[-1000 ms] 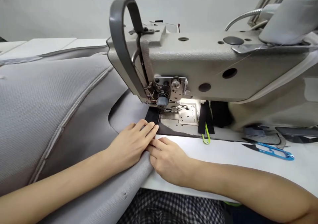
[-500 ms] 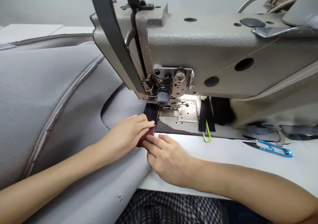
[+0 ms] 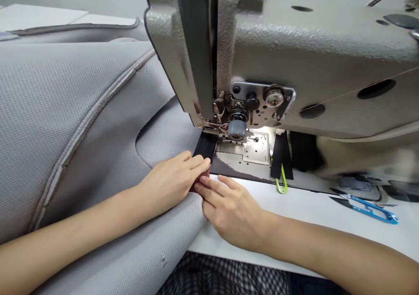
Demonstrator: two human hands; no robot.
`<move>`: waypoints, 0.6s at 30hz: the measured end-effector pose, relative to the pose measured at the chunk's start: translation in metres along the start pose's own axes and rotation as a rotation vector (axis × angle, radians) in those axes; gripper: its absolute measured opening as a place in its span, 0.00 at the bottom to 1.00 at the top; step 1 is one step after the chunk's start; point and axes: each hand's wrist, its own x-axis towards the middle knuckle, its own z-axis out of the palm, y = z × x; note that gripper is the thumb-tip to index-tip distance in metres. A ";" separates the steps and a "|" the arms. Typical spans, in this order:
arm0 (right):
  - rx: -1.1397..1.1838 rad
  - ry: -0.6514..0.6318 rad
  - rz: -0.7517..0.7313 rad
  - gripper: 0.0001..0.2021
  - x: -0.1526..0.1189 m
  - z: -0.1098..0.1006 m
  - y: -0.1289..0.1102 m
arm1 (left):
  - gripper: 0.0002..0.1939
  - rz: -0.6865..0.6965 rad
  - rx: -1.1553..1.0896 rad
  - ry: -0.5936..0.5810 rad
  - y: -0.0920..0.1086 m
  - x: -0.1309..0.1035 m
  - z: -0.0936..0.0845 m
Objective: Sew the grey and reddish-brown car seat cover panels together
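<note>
My left hand (image 3: 170, 177) is closed on the edge of the grey fabric (image 3: 131, 251), its fingertips at a dark strip (image 3: 204, 149) that runs under the presser area of the sewing machine (image 3: 237, 127). Close beside it, my right hand (image 3: 232, 207) has its fingers pressed together on the same fabric edge. A small dark red piece (image 3: 204, 175) shows between the two hands, mostly covered by fingers. The metal needle plate (image 3: 257, 149) lies just beyond and to the right of my fingertips.
Bulky grey fabric with a seam fills the left side. Right of the needle plate are black strips (image 3: 280, 155), a green thread snipper (image 3: 281, 186) and a blue snipper (image 3: 373, 210) on the white table (image 3: 310, 234). The machine arm (image 3: 294, 46) spans overhead.
The view has shifted closer, so the machine head appears larger and farther right. Both hands stay on the fabric edge in nearly the same place by the machine.
</note>
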 end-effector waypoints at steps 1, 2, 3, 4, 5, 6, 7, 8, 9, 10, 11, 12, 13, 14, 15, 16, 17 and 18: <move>-0.005 0.006 -0.002 0.15 0.000 0.000 0.002 | 0.17 -0.003 0.000 -0.003 0.000 0.001 0.000; -0.010 0.013 -0.004 0.16 0.000 0.000 0.003 | 0.17 -0.008 -0.002 -0.007 0.000 0.001 -0.001; -0.013 0.021 -0.007 0.16 0.000 0.000 0.005 | 0.18 -0.013 -0.004 -0.010 0.000 0.002 -0.001; -0.013 0.025 -0.012 0.16 -0.001 0.001 0.007 | 0.18 -0.018 -0.002 -0.013 0.000 0.003 -0.001; -0.011 0.027 -0.015 0.16 -0.001 0.002 0.009 | 0.19 -0.021 0.005 -0.016 0.000 0.004 -0.001; -0.006 0.028 -0.015 0.16 -0.001 0.002 0.011 | 0.19 -0.020 0.017 -0.016 -0.001 0.005 -0.001; 0.001 0.028 -0.012 0.16 -0.001 0.003 0.013 | 0.20 -0.019 0.037 -0.012 -0.001 0.007 -0.001; 0.010 0.027 -0.006 0.16 -0.001 0.004 0.014 | 0.21 -0.015 0.059 -0.005 -0.002 0.008 -0.001; 0.021 0.028 0.001 0.16 -0.001 0.005 0.016 | 0.21 -0.009 0.078 0.002 -0.003 0.009 -0.001; 0.033 0.026 0.010 0.15 -0.001 0.006 0.018 | 0.21 -0.001 0.091 0.003 -0.004 0.010 -0.001; 0.042 0.025 0.020 0.15 0.000 0.006 0.019 | 0.21 0.006 0.098 0.001 -0.004 0.012 -0.002; 0.050 0.022 0.028 0.14 0.001 0.007 0.021 | 0.21 0.013 0.100 -0.005 -0.005 0.013 -0.003; 0.053 0.019 0.034 0.14 0.001 0.008 0.023 | 0.20 0.018 0.098 -0.017 -0.006 0.015 -0.005; 0.054 0.016 0.040 0.14 0.002 0.008 0.024 | 0.20 0.023 0.095 -0.028 -0.007 0.017 -0.006; 0.051 0.017 0.044 0.14 0.004 0.009 0.026 | 0.19 0.025 0.092 -0.038 -0.007 0.018 -0.008; 0.048 0.021 0.049 0.14 0.004 0.009 0.027 | 0.18 0.024 0.089 -0.045 -0.007 0.020 -0.010; 0.048 0.026 0.056 0.14 0.005 0.009 0.028 | 0.17 0.022 0.086 -0.052 -0.007 0.022 -0.011; 0.049 0.029 0.065 0.14 0.006 0.010 0.030 | 0.16 0.020 0.083 -0.059 -0.007 0.023 -0.012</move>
